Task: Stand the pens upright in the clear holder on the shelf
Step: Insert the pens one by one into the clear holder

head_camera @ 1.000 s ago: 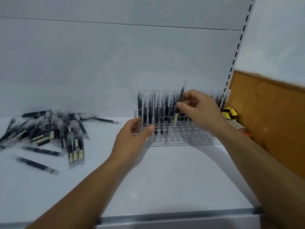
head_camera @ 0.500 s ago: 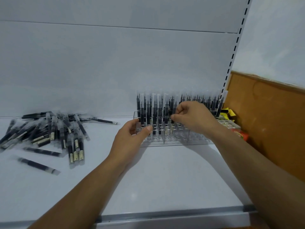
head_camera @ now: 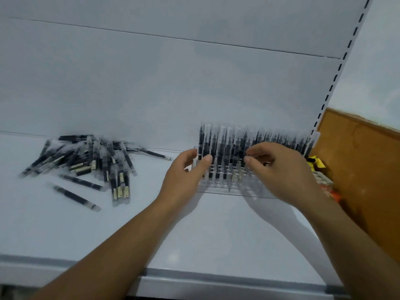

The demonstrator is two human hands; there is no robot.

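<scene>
The left hand [head_camera: 186, 169] grips the clear holder [head_camera: 218, 182] at its left end; the right hand [head_camera: 281, 169] pinches a pen [head_camera: 245, 146] standing in it. Loose pens [head_camera: 93, 161] lie left of the holder on the shelf [head_camera: 216, 224], likely light, stiff, slick; pinch mid-barrel.

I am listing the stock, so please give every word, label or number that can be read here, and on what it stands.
None can be read.
Cream labels on the loose pens: too blurred.
Packets right of the clear holder: print blurred.
</scene>
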